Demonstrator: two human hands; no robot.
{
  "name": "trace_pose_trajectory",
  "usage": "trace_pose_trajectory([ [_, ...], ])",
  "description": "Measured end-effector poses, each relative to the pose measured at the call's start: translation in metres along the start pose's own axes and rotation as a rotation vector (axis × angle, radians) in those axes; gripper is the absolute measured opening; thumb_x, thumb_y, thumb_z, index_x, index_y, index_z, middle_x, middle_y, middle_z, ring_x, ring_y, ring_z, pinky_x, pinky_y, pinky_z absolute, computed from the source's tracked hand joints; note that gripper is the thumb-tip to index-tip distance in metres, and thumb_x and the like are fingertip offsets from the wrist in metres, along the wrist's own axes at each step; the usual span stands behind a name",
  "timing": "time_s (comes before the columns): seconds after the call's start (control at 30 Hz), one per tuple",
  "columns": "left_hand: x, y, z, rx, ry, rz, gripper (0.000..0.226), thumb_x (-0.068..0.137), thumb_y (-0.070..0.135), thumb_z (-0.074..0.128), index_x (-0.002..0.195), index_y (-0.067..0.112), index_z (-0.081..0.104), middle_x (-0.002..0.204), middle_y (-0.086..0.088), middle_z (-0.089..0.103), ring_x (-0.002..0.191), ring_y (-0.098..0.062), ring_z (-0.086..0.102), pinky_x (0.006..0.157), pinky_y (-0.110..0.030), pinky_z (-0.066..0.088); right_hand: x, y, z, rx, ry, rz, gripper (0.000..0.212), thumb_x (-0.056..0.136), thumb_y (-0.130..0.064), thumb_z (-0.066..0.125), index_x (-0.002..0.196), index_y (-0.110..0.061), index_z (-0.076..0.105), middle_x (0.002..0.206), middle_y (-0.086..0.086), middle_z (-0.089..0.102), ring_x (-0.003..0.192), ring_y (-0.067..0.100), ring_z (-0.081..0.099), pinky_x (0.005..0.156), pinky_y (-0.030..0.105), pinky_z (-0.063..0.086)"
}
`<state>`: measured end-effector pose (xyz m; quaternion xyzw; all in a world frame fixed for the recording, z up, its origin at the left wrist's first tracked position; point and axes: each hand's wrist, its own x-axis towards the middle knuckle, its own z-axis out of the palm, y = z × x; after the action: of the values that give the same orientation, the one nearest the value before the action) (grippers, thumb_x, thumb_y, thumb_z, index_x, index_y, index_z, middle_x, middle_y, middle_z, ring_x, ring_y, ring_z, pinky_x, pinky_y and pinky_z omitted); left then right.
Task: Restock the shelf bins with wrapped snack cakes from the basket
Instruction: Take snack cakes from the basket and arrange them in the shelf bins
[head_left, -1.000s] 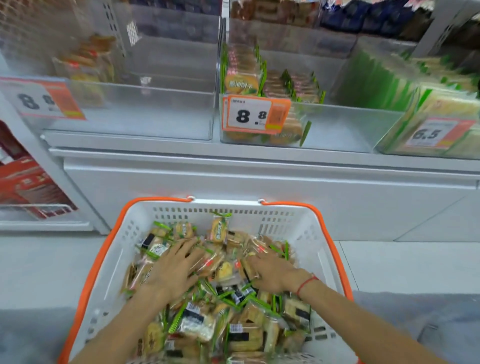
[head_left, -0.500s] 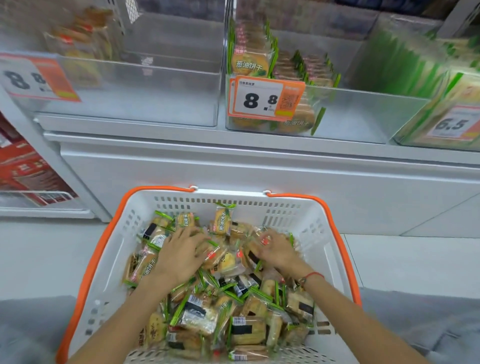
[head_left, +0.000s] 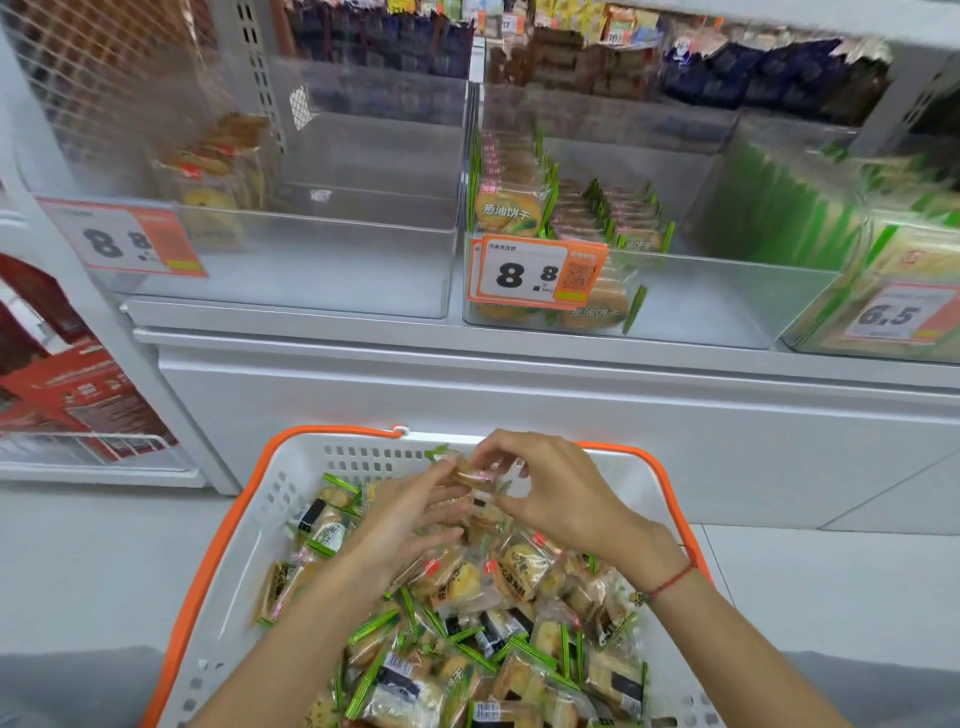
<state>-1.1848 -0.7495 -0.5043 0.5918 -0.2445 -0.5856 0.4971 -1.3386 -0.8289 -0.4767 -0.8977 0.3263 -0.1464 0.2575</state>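
head view. the task is judged to be at an early stage: the basket (head_left: 218, 561), white with an orange rim, is heaped with wrapped snack cakes (head_left: 467, 639), and the middle bin (head_left: 701, 306) on the shelf holds only a partial fill, a tall row of green-edged packs at its left wall, two shorter rows beside it and a few packs lying behind the price tag (head_left: 535, 273); its right half is bare. the left bin (head_left: 322, 270) holds a small stack of orange-marked packs at its left end and nothing visible across the rest. the right bin (head_left: 810, 332) is packed with green-wrapped goods and appears full. most of the restocking therefore seems to remain.

both hands are raised just above the far end of the heap. the left hand (head_left: 405, 514) has its fingers fairly straight, the tips touching a small gathered stack of cakes (head_left: 470, 475); whether it grips the stack cannot be told. the right hand (head_left: 550, 493) curls over the same stack from the other side, thumb and fingers pinching it. the stack sits between the two hands, over the basket, well below the bins.

a red carton display (head_left: 67, 384) stands at the far left, apart from the work.
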Motion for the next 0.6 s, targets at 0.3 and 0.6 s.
trace_pose_trajectory([
  [0.3,-0.005,0.01,0.006,0.22,0.014,0.22,0.021,0.095,0.032,0.053,0.114,0.034,0.06,0.109,0.015,0.066,0.102,0.001,0.059,0.074,-0.012,0.042,-0.003,0.002,-0.01,0.129,0.088,0.162,0.067,0.087,-0.039,0.066,0.143,-0.033,0.031,0.13,-0.022,0.035,0.124,-0.003,0.029,0.103,0.019,0.027],
  [0.6,-0.012,0.044,0.019,0.358,0.032,0.574,0.028,0.088,0.036,0.056,0.115,0.039,0.061,0.101,0.021,0.066,0.097,0.004,0.059,0.084,-0.016,0.045,0.005,-0.01,-0.038,0.263,0.289,0.107,0.019,0.085,-0.025,0.071,0.099,-0.031,0.061,0.085,-0.018,0.059,0.08,0.004,0.054,0.068,0.014,0.041],
])
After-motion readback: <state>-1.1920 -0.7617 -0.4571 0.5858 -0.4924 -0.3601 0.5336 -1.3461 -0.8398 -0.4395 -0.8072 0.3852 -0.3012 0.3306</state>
